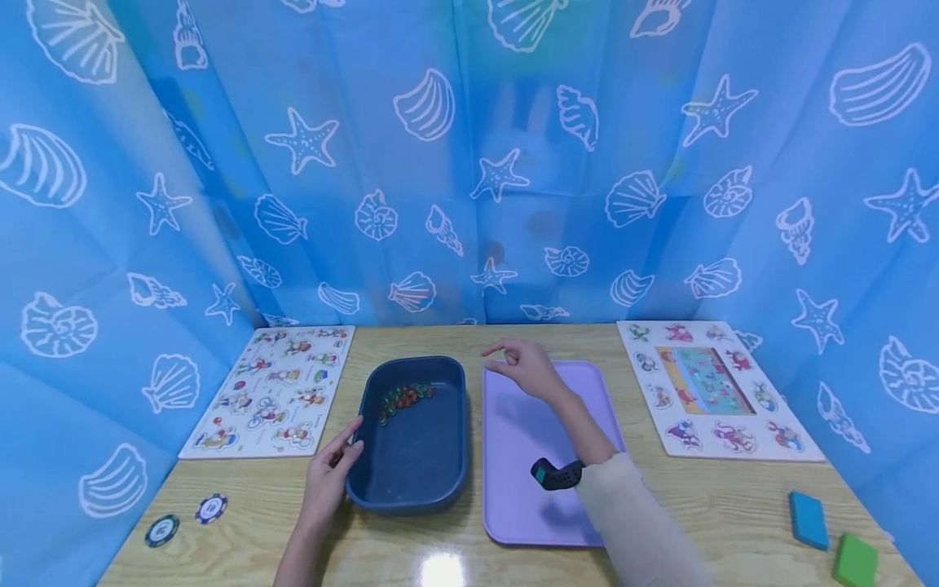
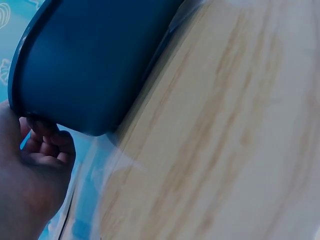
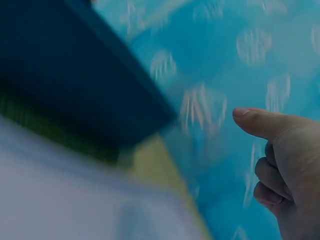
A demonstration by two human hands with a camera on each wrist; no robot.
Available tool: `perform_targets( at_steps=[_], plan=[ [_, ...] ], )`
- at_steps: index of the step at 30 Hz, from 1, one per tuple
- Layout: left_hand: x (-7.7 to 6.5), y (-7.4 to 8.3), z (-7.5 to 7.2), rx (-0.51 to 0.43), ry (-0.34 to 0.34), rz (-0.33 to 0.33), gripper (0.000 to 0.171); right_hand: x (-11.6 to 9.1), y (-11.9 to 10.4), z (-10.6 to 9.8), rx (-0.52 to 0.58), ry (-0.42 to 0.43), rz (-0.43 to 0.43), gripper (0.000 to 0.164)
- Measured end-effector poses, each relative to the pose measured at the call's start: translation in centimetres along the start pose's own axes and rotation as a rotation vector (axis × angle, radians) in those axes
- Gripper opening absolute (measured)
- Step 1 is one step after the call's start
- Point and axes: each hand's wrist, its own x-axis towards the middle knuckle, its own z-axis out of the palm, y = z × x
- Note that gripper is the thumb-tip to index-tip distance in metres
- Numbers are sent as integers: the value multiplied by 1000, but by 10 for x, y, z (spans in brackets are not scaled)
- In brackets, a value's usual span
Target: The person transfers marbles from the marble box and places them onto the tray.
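A dark blue plastic bin (image 1: 412, 465) stands on the wooden table with a cluster of small shiny green and orange-red beads (image 1: 407, 397) inside, toward its far left. My left hand (image 1: 330, 473) grips the bin's left rim, thumb over the edge and fingers on the outer wall. Over the far end of a lilac tray (image 1: 517, 456), just right of the bin, hovers my right hand (image 1: 526, 371). Its index finger and thumb stretch toward the bin with a gap between them, the other fingers curl in, and nothing shows in its grasp.
Picture puzzle boards lie at the back left (image 1: 279, 391) and back right (image 1: 715, 391). Two poker chips (image 1: 211, 509) are at the left. A blue block (image 1: 808, 520) and a green block (image 1: 855, 561) sit front right. A shell-patterned curtain (image 1: 469, 187) surrounds the table.
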Motion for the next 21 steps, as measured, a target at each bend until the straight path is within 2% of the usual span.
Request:
perform_targets(
  at_steps=[4, 9, 13, 17, 21],
  plan=[
    [-1, 1, 0, 1, -8, 23, 37, 19, -36, 21, -36, -99, -71, 17],
    [-1, 2, 1, -19, -1, 38, 35, 39, -62, 51, -100, -228, -124, 17],
    [0, 0, 2, -39, -6, 66, 35, 49, -71, 72, -126, -299, -124, 18],
    [0, -2, 1, -38, -60, 121, 38, 54, -75, 89, -146, -370, -128, 18],
    [0, -3, -1, -33, -109, 153, 40, 55, -73, 102, -178, -431, -94, 17]
  ],
)
